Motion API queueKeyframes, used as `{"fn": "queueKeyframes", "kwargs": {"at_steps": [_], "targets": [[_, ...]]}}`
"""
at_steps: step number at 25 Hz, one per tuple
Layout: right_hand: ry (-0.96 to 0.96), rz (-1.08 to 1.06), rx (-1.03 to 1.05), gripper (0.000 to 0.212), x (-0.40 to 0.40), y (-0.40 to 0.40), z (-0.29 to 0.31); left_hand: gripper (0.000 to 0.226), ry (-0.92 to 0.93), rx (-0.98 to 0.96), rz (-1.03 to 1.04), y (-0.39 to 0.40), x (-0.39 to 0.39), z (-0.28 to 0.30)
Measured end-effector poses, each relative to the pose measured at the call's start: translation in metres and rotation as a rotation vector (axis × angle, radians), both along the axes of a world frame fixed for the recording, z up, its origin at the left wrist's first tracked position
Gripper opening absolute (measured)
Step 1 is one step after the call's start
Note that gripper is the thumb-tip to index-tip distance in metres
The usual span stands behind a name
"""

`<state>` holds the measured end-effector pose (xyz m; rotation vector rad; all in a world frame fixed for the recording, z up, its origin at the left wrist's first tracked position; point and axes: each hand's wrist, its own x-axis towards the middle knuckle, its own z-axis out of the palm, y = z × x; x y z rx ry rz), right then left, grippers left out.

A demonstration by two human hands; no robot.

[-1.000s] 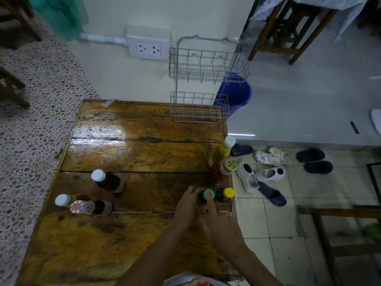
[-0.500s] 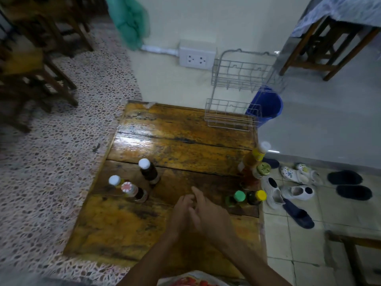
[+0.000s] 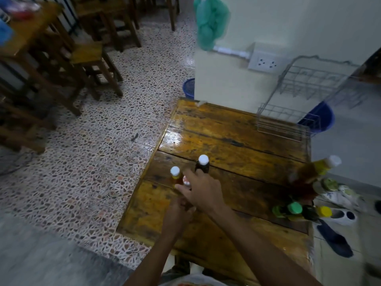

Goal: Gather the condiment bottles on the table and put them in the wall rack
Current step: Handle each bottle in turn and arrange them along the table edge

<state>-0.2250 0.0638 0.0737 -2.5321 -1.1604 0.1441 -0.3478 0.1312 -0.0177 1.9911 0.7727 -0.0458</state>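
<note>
Task barely begun: wire rack [image 3: 305,104] on the wall held nothing, both tiers bare. All bottles were on the table [image 3: 237,139]: three at its left edge, including a dark white-capped bottle [image 3: 202,165] and a small orange bottle [image 3: 175,175]; a second cluster [image 3: 305,195] at the right edge. Right hand [image 3: 203,193] reached over the left group, fingers spread, gripping nothing. Left hand [image 3: 179,211] sat beneath it; finger state could not be told.

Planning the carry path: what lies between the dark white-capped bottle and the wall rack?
Only bare tabletop between the dark bottle and the rack, in the head view.
</note>
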Motion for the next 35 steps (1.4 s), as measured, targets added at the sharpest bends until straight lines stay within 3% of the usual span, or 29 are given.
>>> {"fn": "queueKeyframes", "kwargs": {"at_steps": [3, 6, 10, 13, 16, 19, 20, 23, 25, 27, 29, 35], "targets": [[-0.142, 0.002, -0.055, 0.033, -0.006, 0.004, 0.000, 0.033, -0.016, 0.010, -0.060, 0.013, 0.009, -0.004], [-0.153, -0.077, -0.062, 0.035, -0.011, -0.014, 0.010, 0.053, -0.034, 0.027, -0.042, 0.013, 0.019, 0.002], [-0.203, -0.182, -0.053, 0.040, 0.002, -0.044, 0.030, 0.050, -0.176, -0.074, -0.192, -0.002, 0.034, 0.009], [-0.261, -0.202, -0.245, 0.044, 0.023, -0.082, 0.044, 0.050, -0.172, -0.124, -0.334, -0.013, 0.054, 0.015], [-0.250, -0.240, -0.447, 0.033, 0.032, -0.123, 0.040, 0.054, -0.102, 0.080, -0.413, -0.022, 0.070, 0.016], [-0.144, -0.301, -0.542, 0.043, 0.027, -0.144, 0.027, 0.071, -0.017, 0.240, -0.522, -0.031, 0.073, 0.010], [-0.116, -0.271, -0.595, 0.047, 0.022, -0.147, 0.021, 0.069, 0.000, 0.279, -0.549, -0.033, 0.071, 0.009], [-0.035, -0.270, -0.678, 0.017, 0.014, -0.152, 0.005, 0.049, 0.039, 0.453, -0.622, -0.035, 0.067, 0.010], [0.103, -0.238, -0.703, 0.020, 0.016, -0.153, -0.005, 0.047, 0.091, 0.520, -0.645, -0.033, 0.065, 0.014], [0.156, -0.214, -0.690, 0.027, 0.019, -0.155, -0.014, 0.048, 0.090, 0.551, -0.652, -0.031, 0.065, 0.013], [0.033, -0.230, -0.646, 0.043, 0.013, -0.156, -0.017, 0.046, 0.059, 0.538, -0.647, -0.027, 0.068, 0.012], [-0.155, -0.221, -0.266, 0.044, 0.011, -0.173, -0.004, 0.033, 0.009, 0.347, -0.690, -0.017, 0.067, 0.005]]}}
